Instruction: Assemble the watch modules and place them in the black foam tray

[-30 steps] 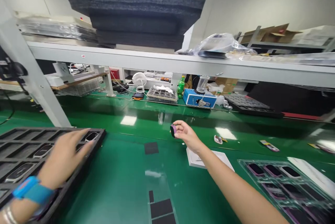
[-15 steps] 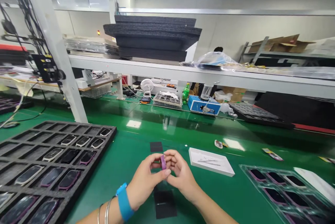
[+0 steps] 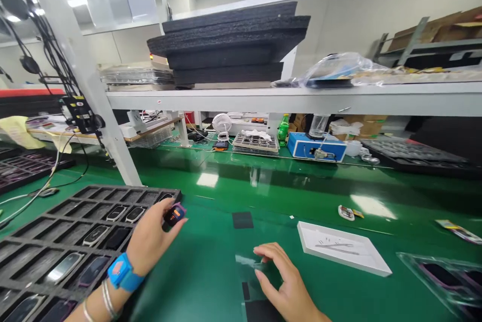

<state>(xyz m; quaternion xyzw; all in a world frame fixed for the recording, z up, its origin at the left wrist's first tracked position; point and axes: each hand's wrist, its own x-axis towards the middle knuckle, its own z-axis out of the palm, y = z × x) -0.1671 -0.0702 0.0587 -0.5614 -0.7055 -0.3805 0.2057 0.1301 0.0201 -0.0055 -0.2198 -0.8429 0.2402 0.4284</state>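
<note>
Between the thumb and fingers of my left hand (image 3: 152,234) is a small purple-framed watch case (image 3: 174,215) with a dark face and some orange on it. That hand is over the right edge of a black foam tray (image 3: 48,231), whose compartments hold several watch cases with white or purple frames. A blue band is round my left wrist. My right hand (image 3: 280,279) hovers above the green mat with thumb and fingers apart, holding nothing. Under and beside it lie black square pads (image 3: 243,220) and a clear sheet.
A white box lid (image 3: 344,249) with tweezers lies right of my right hand. Farther right is a clear plastic tray (image 3: 433,282) with purple-framed cases. A white metal post (image 3: 113,131) rises behind the foam tray. A blue box (image 3: 316,147) and small fan (image 3: 222,125) stand behind.
My hands have parted. The left one has carried the purple watch case left to the foam tray; the right has let go and opened. The head view has turned somewhat left.
</note>
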